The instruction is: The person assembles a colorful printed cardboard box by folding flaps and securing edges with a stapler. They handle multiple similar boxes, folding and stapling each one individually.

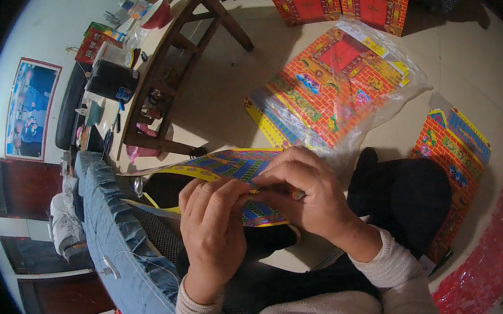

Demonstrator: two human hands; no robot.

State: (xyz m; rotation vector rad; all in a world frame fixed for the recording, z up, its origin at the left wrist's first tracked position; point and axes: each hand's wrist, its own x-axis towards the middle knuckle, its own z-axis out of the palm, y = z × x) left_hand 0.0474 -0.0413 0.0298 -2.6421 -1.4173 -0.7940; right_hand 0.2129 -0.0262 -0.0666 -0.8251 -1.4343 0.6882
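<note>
We are holding a flat printed cardboard sheet with blue and yellow patterning (225,169) over our lap, and both hands are closed on its near edge: our left hand (213,229) pinches it from below with curled fingers, our right hand (306,193) presses down from above, thumb and fingers grasping the same spot. As we judge it, the thin card could crease in the wrong place or tear at the pinch if the two hands pull unevenly, and its free end could sag. The sheet's long axis runs from lower right to upper left, its far end pointing toward the dark wooden low table (182,58). Beyond our knees, on the pale floor (234,88), lies a clear plastic bag of red and yellow printed card sheets (332,86).
</note>
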